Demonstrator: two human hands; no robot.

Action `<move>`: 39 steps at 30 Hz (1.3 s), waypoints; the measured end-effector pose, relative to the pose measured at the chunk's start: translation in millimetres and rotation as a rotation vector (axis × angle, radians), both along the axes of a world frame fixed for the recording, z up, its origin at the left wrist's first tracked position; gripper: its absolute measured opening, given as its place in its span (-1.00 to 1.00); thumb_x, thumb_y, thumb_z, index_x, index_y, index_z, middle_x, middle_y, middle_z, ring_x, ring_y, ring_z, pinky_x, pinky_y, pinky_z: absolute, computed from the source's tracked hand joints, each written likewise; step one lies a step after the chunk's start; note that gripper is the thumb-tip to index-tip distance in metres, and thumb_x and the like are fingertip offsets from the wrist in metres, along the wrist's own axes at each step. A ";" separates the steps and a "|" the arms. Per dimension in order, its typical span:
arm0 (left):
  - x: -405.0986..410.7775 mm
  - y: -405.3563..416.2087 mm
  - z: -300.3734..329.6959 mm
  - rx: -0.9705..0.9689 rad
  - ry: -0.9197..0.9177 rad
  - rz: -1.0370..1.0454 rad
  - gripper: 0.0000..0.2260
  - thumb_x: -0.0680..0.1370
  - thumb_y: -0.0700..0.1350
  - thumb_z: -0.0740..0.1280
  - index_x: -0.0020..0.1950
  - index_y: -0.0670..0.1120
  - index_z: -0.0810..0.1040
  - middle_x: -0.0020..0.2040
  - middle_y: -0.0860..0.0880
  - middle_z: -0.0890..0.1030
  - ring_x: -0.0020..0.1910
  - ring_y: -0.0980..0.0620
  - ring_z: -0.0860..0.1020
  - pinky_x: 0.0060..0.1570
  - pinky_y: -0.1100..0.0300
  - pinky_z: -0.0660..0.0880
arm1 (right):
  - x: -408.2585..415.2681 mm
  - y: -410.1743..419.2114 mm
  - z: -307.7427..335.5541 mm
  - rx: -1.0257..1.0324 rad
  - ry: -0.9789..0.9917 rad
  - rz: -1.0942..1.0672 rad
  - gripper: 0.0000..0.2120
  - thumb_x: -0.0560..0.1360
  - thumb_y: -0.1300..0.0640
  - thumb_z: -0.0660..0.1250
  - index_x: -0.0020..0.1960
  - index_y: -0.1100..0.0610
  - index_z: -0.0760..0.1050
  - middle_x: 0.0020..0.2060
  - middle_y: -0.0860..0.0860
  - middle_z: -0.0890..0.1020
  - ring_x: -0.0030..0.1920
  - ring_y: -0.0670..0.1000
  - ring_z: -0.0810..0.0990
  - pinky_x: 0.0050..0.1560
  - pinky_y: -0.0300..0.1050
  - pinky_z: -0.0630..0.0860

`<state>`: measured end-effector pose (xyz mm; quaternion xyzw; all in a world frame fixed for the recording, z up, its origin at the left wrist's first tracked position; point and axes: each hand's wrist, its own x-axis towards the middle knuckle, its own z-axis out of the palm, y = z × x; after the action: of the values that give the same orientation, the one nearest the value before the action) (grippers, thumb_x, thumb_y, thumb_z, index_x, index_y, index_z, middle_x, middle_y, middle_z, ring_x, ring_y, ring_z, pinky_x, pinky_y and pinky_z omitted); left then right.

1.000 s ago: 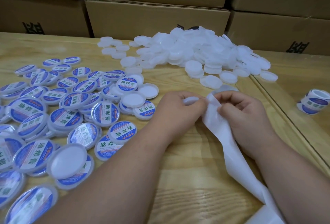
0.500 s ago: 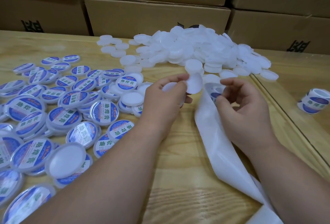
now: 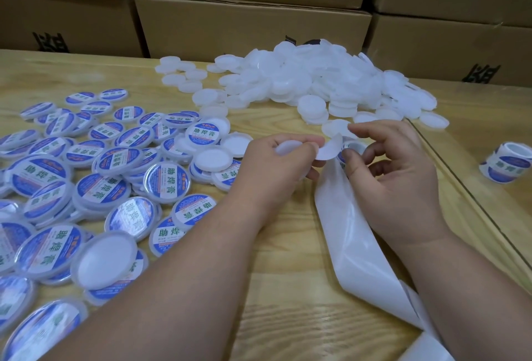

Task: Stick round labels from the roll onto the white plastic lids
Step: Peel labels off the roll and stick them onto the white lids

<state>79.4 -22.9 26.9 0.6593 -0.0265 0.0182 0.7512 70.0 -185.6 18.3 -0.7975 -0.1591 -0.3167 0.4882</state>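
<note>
Left hand (image 3: 276, 165) gripping plain white round plastic lid (image 3: 289, 147), fingertips pinching round white-backed label (image 3: 329, 151). Right hand (image 3: 394, 170) curling round blue-printed label roll (image 3: 349, 150); white backing strip (image 3: 359, 248) trailing over wooden table (image 3: 282, 288).

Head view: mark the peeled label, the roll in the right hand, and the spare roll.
peeled label (image 3: 328, 150), head view, white back face of the disc.
label roll (image 3: 354, 147), head view, top rim of the core at the right fingertips.
spare roll (image 3: 508, 164), head view, printed outer wrap.
</note>
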 end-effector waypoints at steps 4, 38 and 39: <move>0.7 -0.4 0.0 -0.007 -0.002 -0.014 -0.86 0.41 -0.08 0.38 -0.14 0.02 0.75 -0.21 0.00 0.74 -0.29 0.05 0.68 -0.26 0.31 0.54 | 1.4 0.9 -2.2 -0.007 0.011 0.012 -0.74 0.50 0.34 0.46 -0.02 -0.02 0.63 0.06 -0.01 0.54 -0.24 -0.07 0.51 -0.25 -0.43 0.40; 4.1 4.8 2.5 -0.135 0.018 -0.106 -0.64 0.49 0.08 0.07 0.01 0.09 0.65 0.13 -0.21 0.70 0.01 -0.17 0.57 -0.35 0.13 0.30 | -7.9 12.3 8.0 0.378 0.324 0.267 -0.52 0.47 0.28 0.50 0.23 -0.09 0.40 -0.25 0.05 0.74 -0.03 -0.04 0.72 -0.03 -0.25 0.59; 3.8 4.5 2.7 -0.134 0.012 -0.118 -0.64 0.48 0.06 0.07 0.01 0.08 0.64 0.12 -0.23 0.70 0.01 -0.17 0.57 -0.34 0.12 0.29 | -7.8 12.9 7.1 0.381 0.337 0.253 -0.52 0.48 0.31 0.50 0.22 -0.09 0.41 -0.25 0.06 0.74 -0.04 -0.02 0.73 -0.01 -0.23 0.60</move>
<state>83.2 -18.4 29.6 0.6048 -0.0598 -0.0284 0.7936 62.3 -172.7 25.5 -0.7065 -0.1116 -0.1406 0.6845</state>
